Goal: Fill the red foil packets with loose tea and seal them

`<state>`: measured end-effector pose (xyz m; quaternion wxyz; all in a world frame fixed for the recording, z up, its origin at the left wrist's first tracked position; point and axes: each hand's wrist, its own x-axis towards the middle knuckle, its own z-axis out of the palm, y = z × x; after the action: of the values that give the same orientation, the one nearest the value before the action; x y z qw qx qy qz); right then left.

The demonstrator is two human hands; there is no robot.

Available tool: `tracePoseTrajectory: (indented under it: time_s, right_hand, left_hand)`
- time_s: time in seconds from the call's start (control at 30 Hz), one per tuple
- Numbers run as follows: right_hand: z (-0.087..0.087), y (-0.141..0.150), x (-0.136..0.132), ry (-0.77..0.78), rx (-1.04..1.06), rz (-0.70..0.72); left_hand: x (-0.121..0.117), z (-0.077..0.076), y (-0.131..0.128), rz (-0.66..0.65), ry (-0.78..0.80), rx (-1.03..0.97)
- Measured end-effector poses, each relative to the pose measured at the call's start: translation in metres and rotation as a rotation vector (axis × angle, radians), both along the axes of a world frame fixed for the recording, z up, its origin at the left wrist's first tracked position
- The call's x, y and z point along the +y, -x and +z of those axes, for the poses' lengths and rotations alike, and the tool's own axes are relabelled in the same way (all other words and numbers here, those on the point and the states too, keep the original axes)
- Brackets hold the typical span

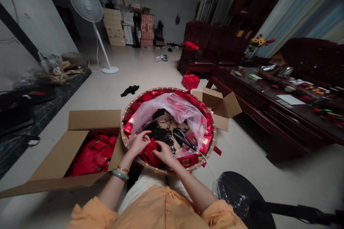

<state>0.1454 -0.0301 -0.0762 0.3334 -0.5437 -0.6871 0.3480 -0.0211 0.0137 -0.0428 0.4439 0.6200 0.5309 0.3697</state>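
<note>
1 red packet [152,152] in hand at 1 round basket [214,136]

The packet is at the lower middle of the frame, over the near part of the basket. The right hand [165,154] has its fingers clamped on the packet's right side. The left hand [139,145] curls its fingers at the upper left edge; I cannot tell whether they are clamped. 2 bracelets circle the left wrist, 1 gold [123,169] and 1 green [120,175].

Inside the basket are 1 open plastic bag [172,103], dark leafy strands [161,132] and 1 black hinged tool [185,140] with a white cord [211,168]. More red packets ring the inside, too overlapped to count.

2 open cardboard boxes flank it: 1 at lower left [56,154], heaped with uncountable red packets, and 1 right of centre [228,105]. 1 white standing fan [86,4] is at upper left.
</note>
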Motion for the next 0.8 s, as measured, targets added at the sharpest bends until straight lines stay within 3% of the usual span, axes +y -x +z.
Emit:
tracePoseTrajectory:
  time_s: [0.27, 0.4, 0.57, 0.67, 0.8]
  right_hand:
    - [-0.004, -0.009, 0.001, -0.007, 0.136, -0.143]
    - [-0.008, -0.008, 0.002, 0.061, 0.243, -0.204]
    - [-0.005, -0.003, 0.004, 0.256, 0.457, -0.146]
    - [0.0, -0.003, 0.002, 0.153, 0.468, -0.111]
    - [0.003, -0.008, -0.003, -0.097, 0.291, -0.024]
  left_hand:
    - [-0.02, 0.009, -0.011, -0.08, -0.28, 0.302]
    - [-0.024, 0.01, -0.008, 0.01, -0.364, 0.489]
    - [-0.025, 0.014, -0.005, -0.057, -0.39, 0.443]
    - [-0.025, 0.01, -0.006, -0.119, -0.384, 0.397]
    - [-0.027, -0.001, -0.009, -0.139, -0.374, 0.425]
